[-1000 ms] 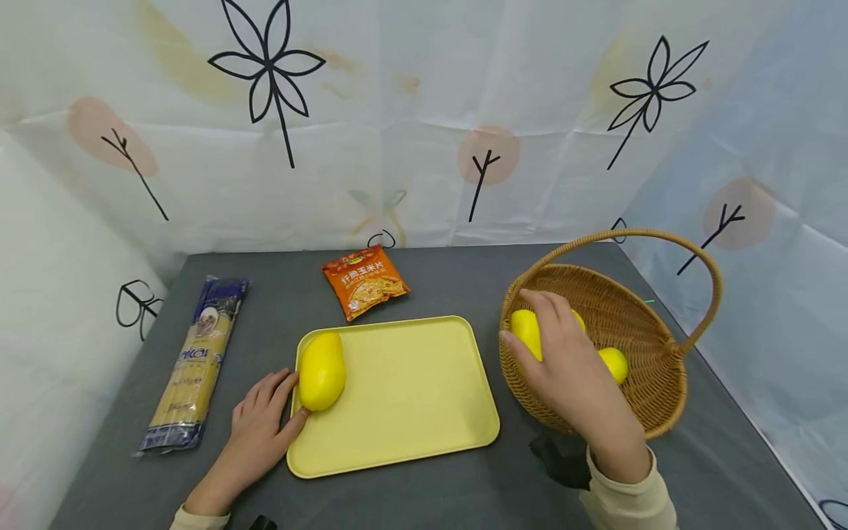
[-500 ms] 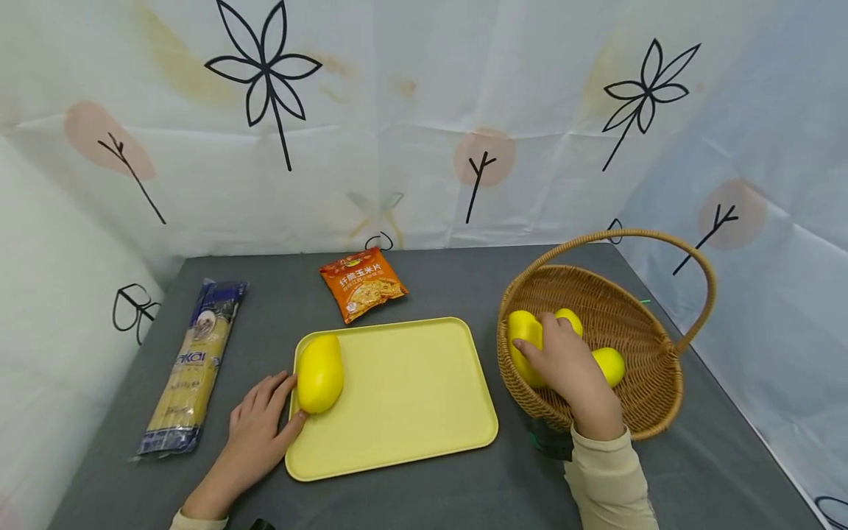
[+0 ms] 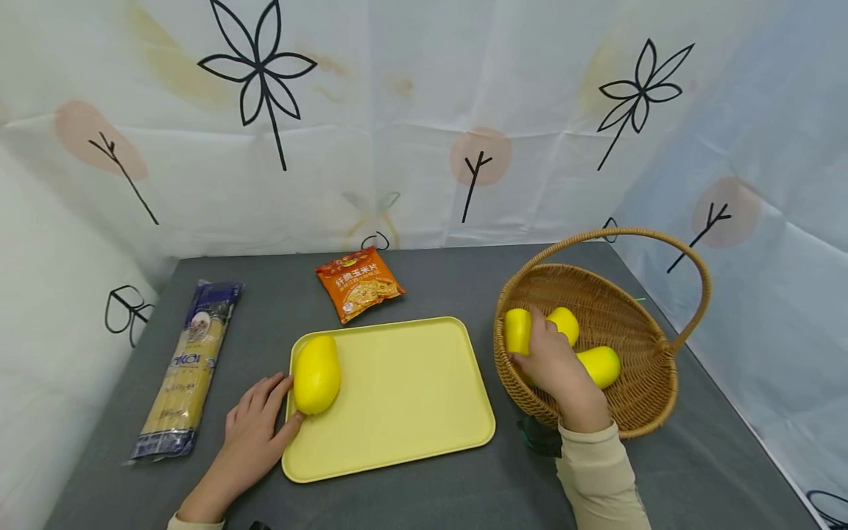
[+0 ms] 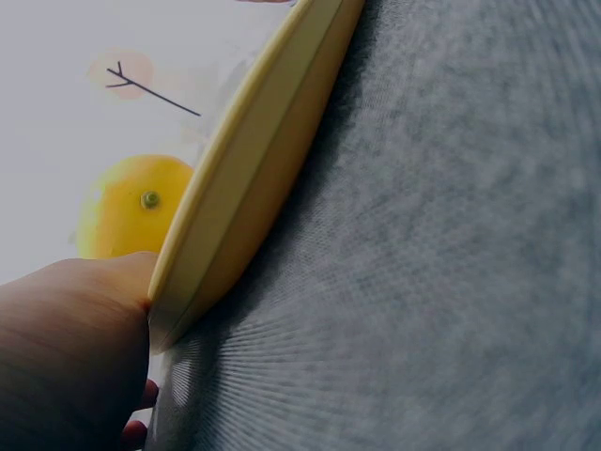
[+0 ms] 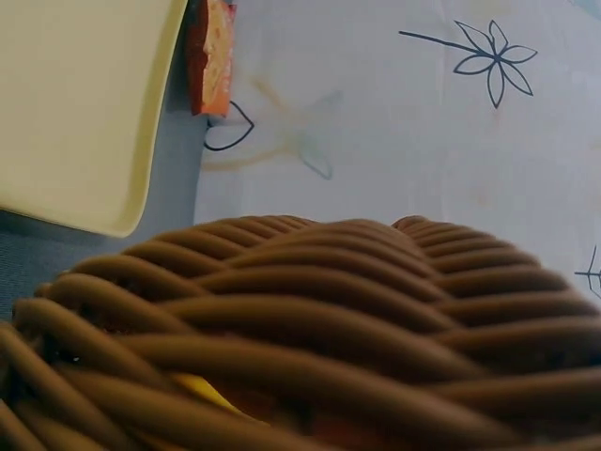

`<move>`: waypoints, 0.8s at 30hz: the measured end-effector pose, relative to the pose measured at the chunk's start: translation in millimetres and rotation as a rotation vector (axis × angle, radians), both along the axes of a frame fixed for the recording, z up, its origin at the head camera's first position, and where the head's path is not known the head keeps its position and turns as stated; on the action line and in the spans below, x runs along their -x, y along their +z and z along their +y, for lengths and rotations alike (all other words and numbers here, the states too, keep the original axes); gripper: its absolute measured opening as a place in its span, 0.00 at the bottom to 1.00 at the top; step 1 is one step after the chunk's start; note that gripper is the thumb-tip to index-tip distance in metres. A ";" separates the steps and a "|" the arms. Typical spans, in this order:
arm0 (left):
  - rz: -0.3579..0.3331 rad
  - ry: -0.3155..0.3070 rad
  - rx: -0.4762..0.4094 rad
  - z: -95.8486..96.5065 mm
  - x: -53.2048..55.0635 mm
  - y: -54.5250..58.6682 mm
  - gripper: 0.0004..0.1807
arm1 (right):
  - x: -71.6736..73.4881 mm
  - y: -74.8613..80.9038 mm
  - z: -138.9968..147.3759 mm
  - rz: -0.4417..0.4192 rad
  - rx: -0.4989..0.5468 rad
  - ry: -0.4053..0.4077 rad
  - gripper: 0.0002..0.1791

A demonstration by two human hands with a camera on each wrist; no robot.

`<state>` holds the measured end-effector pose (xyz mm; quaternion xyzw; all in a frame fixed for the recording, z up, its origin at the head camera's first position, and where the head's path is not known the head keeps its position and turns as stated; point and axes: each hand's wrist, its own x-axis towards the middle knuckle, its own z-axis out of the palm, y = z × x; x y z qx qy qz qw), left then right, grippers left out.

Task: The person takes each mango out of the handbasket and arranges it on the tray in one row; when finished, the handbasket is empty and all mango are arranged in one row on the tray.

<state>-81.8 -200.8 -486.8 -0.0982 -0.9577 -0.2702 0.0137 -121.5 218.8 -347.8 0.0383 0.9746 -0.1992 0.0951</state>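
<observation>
My left hand (image 3: 255,427) rests at the left rim of the yellow tray (image 3: 411,397), fingertips and thumb right at the edge. Beside them on the tray lies a yellow mango (image 3: 316,374); the left wrist view shows the stem end of this mango (image 4: 136,207) above the rim. My right hand (image 3: 559,368) reaches into the wicker basket (image 3: 636,324) and grips the leftmost mango (image 3: 517,330) between thumb and fingers. Two more mangoes lie there, one mango (image 3: 564,324) behind the hand and another mango (image 3: 601,366) to its right. Basket weave hides the right hand in the right wrist view.
An orange snack bag (image 3: 360,283) lies behind the tray. A long pack of noodles (image 3: 188,368) is at the left of the grey table (image 3: 430,283). The basket's tall handle (image 3: 623,232) arches over its opening. A patterned cloth (image 3: 371,110) hangs behind.
My right hand has moved down and left within the basket, its fingers closing round the leftmost mango. The left hand, tray and tray mango stay put; the whole view shifts slightly.
</observation>
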 end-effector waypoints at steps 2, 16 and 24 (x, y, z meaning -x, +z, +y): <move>-0.001 0.000 0.004 -0.4 0.0 0.7 0.36 | 1.5 -1.1 -0.2 -0.008 0.013 0.011 0.48; 0.014 0.001 0.011 -0.5 0.0 -1.3 0.35 | -2.2 -5.6 -0.7 0.022 -0.092 0.114 0.40; 0.013 0.002 0.010 0.1 0.4 -1.9 0.35 | -3.5 -3.9 -0.7 -0.001 -0.102 0.125 0.40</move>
